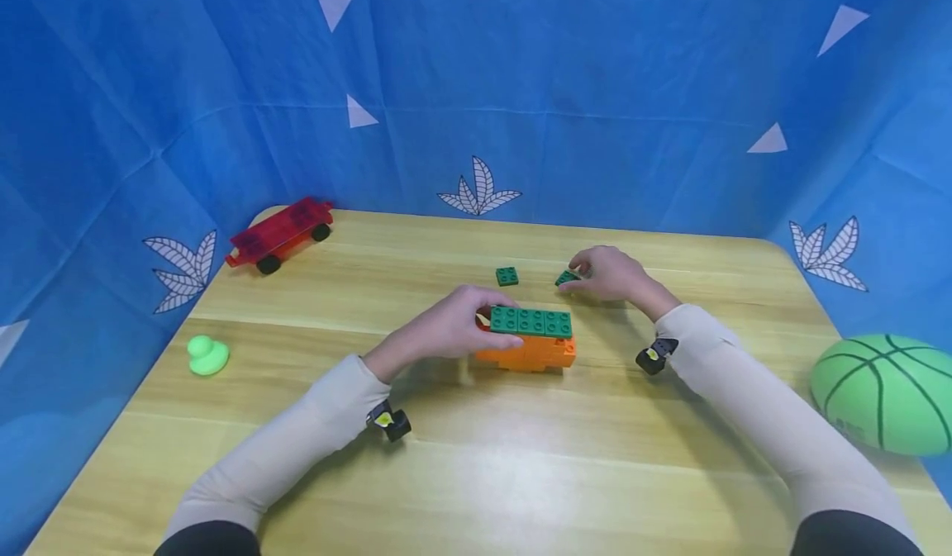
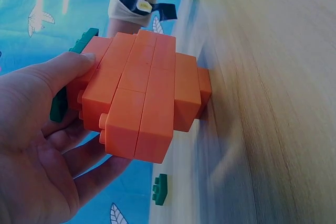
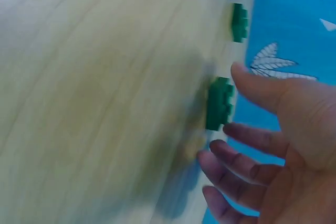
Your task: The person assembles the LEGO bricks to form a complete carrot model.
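Observation:
My left hand (image 1: 457,325) grips one end of an orange toy-brick structure (image 1: 530,354), which has green studded bricks (image 1: 531,322) along its top. Seen from the left wrist, the thumb presses the orange side (image 2: 134,90) near the top, and the fingers reach behind. The structure has stepped sides that narrow towards the table. Further back, my right hand (image 1: 611,273) is at a small green brick (image 1: 566,278), thumb and fingers spread on either side. In the right wrist view a gap shows between the thumb and that brick (image 3: 216,104), with a fingertip right at its lower end.
Another green brick (image 1: 507,276) lies left of the right hand. A red toy car base with black wheels (image 1: 281,232) stands at the back left, and a green rubber duck (image 1: 207,355) at the left. A green ball (image 1: 885,392) sits at the right edge. Blue cloth (image 1: 476,60) hangs behind the wooden table (image 1: 476,473).

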A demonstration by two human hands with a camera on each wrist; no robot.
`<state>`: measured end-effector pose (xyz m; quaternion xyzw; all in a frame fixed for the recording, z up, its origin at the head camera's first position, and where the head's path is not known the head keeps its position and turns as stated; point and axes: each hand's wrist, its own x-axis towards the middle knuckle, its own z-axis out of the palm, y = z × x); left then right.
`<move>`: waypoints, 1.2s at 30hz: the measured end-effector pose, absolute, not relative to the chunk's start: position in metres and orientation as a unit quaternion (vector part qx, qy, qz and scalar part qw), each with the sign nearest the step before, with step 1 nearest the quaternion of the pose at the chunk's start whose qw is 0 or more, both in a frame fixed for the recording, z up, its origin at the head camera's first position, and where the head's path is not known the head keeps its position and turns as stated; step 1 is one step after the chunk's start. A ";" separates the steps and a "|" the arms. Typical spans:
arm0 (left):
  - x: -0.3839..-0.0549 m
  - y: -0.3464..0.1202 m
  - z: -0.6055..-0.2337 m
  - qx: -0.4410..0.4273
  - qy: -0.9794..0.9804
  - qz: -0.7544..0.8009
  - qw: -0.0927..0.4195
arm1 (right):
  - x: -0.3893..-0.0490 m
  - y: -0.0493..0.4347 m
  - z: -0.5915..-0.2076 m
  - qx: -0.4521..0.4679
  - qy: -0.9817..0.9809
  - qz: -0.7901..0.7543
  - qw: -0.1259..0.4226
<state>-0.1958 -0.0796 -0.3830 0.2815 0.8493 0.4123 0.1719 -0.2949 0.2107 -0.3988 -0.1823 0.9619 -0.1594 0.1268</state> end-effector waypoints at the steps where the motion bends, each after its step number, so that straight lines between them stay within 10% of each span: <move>1: -0.196 -0.080 -0.383 0.281 0.849 0.413 0.172 | -0.296 0.209 -0.401 -0.181 0.964 -0.153 0.124; 14: -0.196 -0.080 -0.385 0.285 0.846 0.416 0.173 | -0.281 0.213 -0.383 -0.265 0.926 -0.240 0.121; 36: -0.188 -0.064 -0.378 0.450 0.839 0.304 -0.038 | -0.195 0.216 -0.330 -0.400 0.865 -0.292 0.077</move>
